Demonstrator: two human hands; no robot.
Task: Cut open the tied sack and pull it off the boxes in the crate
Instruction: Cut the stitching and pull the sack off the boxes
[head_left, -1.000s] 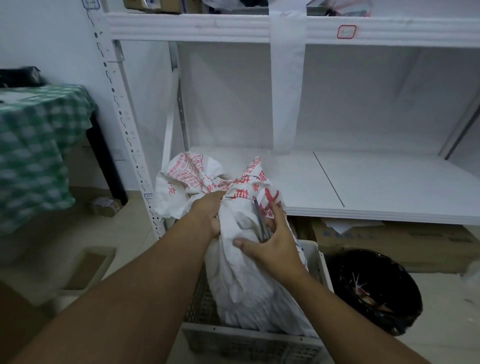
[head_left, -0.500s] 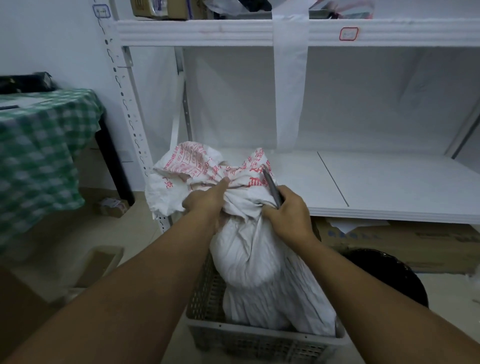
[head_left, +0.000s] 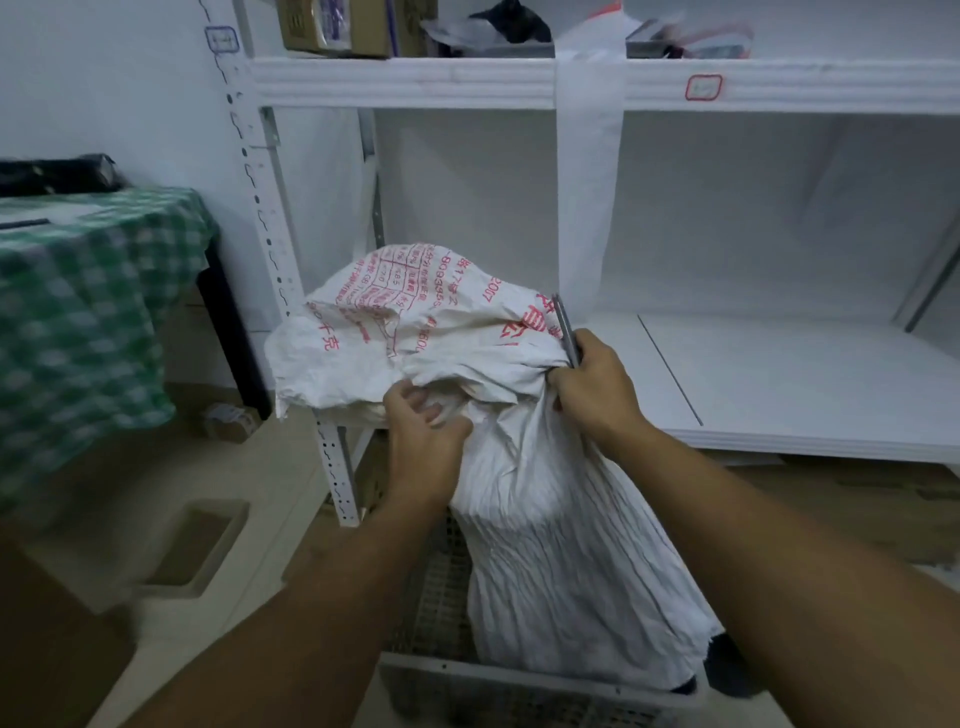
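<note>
Head view showed the sack (head_left: 545, 499) standing in the crate (head_left: 519, 691); the left hand (head_left: 423, 431) pinched cloth below the gathered neck; the right hand (head_left: 592, 384) gripped scissors (head_left: 565, 327) there; the soft, crinkly sack seemed best held by its loose top.

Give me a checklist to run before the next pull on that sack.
1. Left hand grips the printed white woven sack at its bunched neck: ok.
2. Right hand holds sack and grey metal blade: ok.
3. Blade points away from the left hand: ok.
4. Tie cut through: cannot tell.
5. Sack stands in the grey plastic crate: ok.
6. Boxes inside: cannot tell, hidden.
</note>
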